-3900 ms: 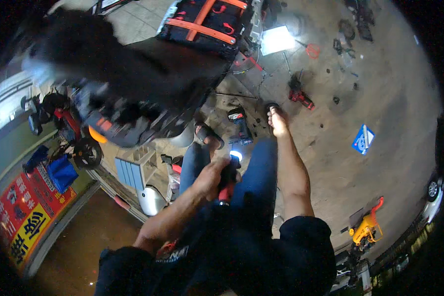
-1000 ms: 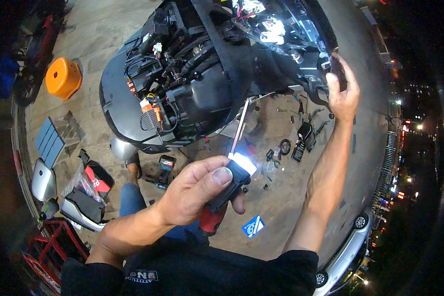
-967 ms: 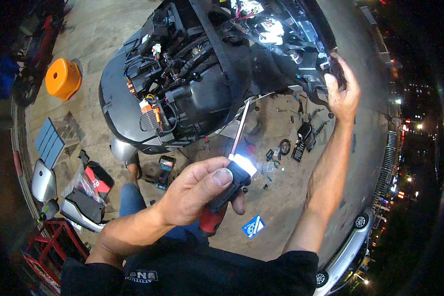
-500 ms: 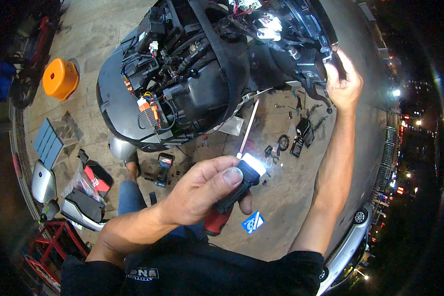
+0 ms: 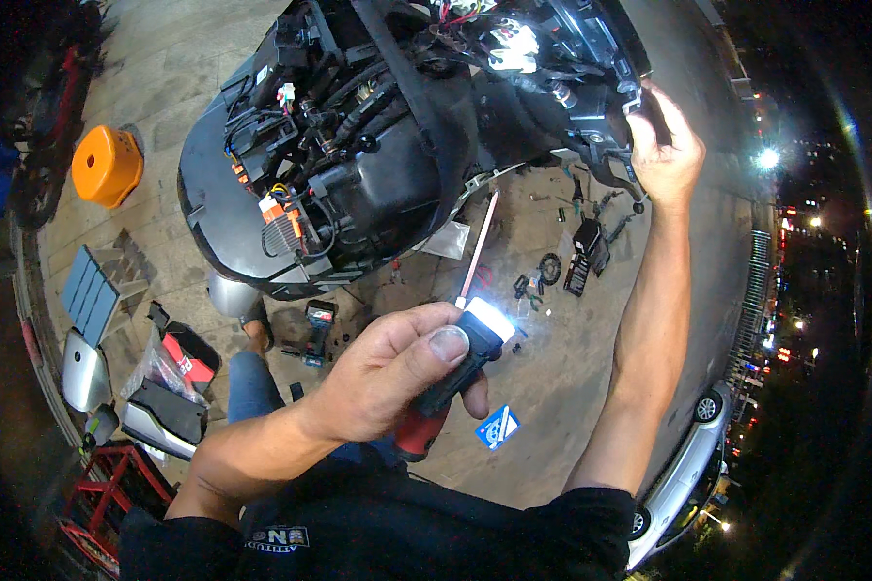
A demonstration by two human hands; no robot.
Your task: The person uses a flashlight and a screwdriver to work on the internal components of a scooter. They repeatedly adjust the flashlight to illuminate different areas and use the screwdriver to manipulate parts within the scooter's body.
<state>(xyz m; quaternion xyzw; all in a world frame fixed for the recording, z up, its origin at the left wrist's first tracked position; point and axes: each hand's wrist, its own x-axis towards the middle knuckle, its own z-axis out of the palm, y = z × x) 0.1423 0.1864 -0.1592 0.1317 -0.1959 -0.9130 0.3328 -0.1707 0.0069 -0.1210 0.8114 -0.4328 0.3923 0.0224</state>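
Note:
My left hand (image 5: 383, 363) is closed around a lit black flashlight (image 5: 452, 368), its white beam pointing up and right. A screwdriver (image 5: 479, 250) with a long pale shaft is in the same grip; a red handle end shows below the fingers. Up at the right, my right hand (image 5: 670, 160) pinches the edge of a dark panel (image 5: 632, 48) on the front part of a scooter. The fingertips are partly hidden there. The scooter's dark body (image 5: 218, 228) stands opened up ahead of me, with wiring (image 5: 279, 215) and hoses exposed.
Tools and removed parts (image 5: 583, 252) lie on the pavement beyond the flashlight. A cordless drill (image 5: 315, 334) and a blue card (image 5: 497, 427) are nearer. To the left are an orange stool (image 5: 107, 167), removed covers (image 5: 165, 412) and a red metal frame (image 5: 111, 494). A car (image 5: 683, 484) stands at right.
The view has shifted slightly, so the scooter sits a little farther left in it. Both hands keep their holds, and the flashlight stays lit.

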